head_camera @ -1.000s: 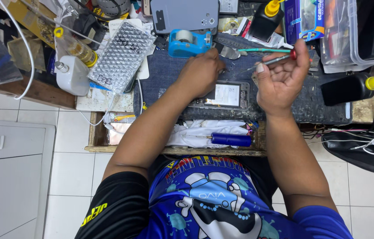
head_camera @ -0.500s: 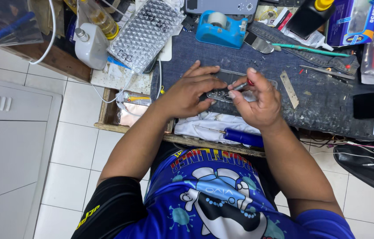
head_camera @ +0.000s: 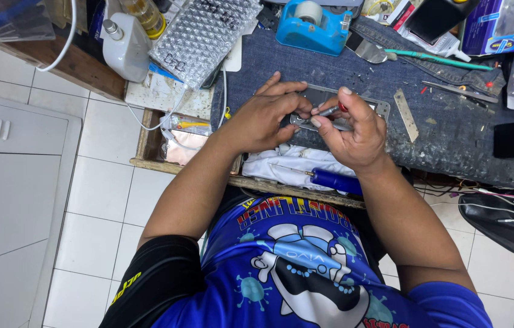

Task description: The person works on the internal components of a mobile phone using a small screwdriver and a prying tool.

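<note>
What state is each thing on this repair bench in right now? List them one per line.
Left hand: pressed flat on the phone frame.
Right hand: pinching a small screwdriver.
Small screwdriver: tip down at the frame.
Phone frame: lying flat on the denim cloth, partly covered.
Blue-handled screwdriver: lying unused on white cloth.
Blue tape dispenser: upright, roll loaded.

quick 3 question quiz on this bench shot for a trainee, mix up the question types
1. True or false: the right hand pinches a small red-tipped tool.
2. Multiple choice: the blue tape dispenser sits (a) at the far side of the bench, (b) on the floor, (c) in the person's lap.
3. What does the left hand press down on the dark mat?

Key: 1 true. 2 a. 3 a flat grey phone frame.
</note>
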